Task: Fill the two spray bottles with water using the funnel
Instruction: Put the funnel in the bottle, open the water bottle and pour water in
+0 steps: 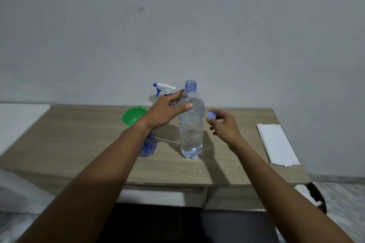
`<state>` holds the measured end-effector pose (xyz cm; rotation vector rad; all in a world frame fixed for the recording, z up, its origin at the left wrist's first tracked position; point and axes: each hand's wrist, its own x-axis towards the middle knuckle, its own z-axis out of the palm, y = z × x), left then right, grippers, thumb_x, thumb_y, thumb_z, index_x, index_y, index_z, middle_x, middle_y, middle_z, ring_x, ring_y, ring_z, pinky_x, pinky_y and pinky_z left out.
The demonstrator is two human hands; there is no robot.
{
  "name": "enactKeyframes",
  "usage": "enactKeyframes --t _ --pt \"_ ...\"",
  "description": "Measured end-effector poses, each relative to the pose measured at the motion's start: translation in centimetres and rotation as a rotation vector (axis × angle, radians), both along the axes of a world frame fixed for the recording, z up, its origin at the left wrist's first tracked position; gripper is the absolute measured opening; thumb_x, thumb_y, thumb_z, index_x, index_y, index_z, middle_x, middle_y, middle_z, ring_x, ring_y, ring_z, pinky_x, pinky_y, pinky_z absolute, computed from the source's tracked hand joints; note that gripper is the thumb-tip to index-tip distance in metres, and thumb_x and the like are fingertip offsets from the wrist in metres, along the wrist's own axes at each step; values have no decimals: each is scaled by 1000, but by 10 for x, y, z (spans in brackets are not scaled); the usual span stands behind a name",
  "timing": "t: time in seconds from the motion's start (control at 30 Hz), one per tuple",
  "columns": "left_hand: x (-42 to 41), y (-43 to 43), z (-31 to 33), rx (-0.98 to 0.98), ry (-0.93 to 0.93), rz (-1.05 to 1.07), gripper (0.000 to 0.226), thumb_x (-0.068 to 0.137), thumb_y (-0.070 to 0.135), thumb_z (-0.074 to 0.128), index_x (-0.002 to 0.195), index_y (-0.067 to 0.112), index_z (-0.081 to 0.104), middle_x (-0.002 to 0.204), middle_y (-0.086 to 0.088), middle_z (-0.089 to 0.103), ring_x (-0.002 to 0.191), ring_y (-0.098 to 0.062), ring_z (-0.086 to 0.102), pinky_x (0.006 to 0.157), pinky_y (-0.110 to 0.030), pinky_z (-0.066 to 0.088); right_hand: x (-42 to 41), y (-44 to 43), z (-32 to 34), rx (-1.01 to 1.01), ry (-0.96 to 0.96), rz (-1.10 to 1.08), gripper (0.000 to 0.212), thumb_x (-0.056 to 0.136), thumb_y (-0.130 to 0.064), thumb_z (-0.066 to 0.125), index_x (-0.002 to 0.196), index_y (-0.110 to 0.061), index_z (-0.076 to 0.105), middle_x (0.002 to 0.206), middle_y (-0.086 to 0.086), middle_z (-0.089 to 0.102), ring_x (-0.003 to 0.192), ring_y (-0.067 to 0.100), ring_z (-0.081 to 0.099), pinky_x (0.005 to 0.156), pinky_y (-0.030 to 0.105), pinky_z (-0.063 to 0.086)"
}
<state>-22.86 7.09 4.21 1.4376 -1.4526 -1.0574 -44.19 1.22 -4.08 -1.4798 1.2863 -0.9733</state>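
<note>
Left hand (pixel 167 110) touches uncapped water bottle (pixel 191 134); right hand (pixel 223 124) pinches blue cap (pixel 211 115).

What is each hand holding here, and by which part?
The right hand pinches the small blue screw cap by its edge. The left hand only touches the shoulder of the clear plastic water bottle, fingers straight.
</note>
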Motion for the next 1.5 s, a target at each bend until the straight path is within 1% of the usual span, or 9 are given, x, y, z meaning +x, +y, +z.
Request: enactKeyframes --t 0.13,0.5,0.7,0.9,1.07,1.2,1.3,1.4,1.5 --pt "-4 -1 -5 -13 38 6 71 85 42 75 148 31 45 142 13 58 134 -6 51 110 -48 46 -14 21 -74 82 388 92 23 81 -27 78 103 -26 75 97 -5 74 95 17 70 85 32 53" --pt "-6 2 -14 -6 66 -8 84 77 64 71 150 40 37 147 16 52 137 -12 48 108 -52 45 -14 47 -117 -47 791 184 22 85 -38 70 102 -26 75 107 5 58 100 27 62 74 32 49" --pt "-6 4 -15 6 62 -21 78 84 59 67 151 43 33 150 24 45 137 -7 47 110 -51 44 -9 45 -99 1 494 105 83 77 -48 83 148 -25 47 140 7 52 123 23 57 98 37 51" --pt "-9 9 -11 20 62 -14 71 94 46 63 155 38 27 151 20 45 140 -4 43 111 -36 43 22 40 -39 -52 5 154 123 61 -49 94 157 -42 18 149 -5 50 131 13 53 105 40 51" --pt "1 38 -38 0 25 102 70 89 38 72 150 23 43 149 8 50 136 -5 48 112 -27 39 54 38 -13 -206 -121 71 117 61 -35 97 153 -37 25 130 -36 49 111 -22 52 87 6 46" --pt "37 77 -78 103 -47 221 33 86 29 77 118 24 70 120 1 71 116 -18 65 94 -30 51 71 46 -9 -243 -115 -82 95 66 -34 94 142 -34 38 122 -21 56 108 8 59 92 29 52" --pt "70 101 -100 166 -99 353 25 69 43 82 93 38 76 101 2 78 98 -13 72 93 -36 55 82 51 -10 -261 -100 -62 85 67 -28 90 137 -33 42 109 -26 60 101 10 63 94 42 55" --pt "101 107 -115 161 -178 467 37 62 50 76 93 29 79 94 5 78 92 -9 72 94 -38 57 96 61 -14 -267 -90 -5 89 66 -23 90 138 -33 40 108 -31 61 98 6 66 89 39 57" --pt "115 100 -115 143 -229 536 29 73 35 83 97 21 76 95 6 76 96 -13 71 92 -35 55 110 71 -18 -287 -106 16 96 65 -16 91 142 -33 36 111 -48 54 100 -16 59 85 16 51"
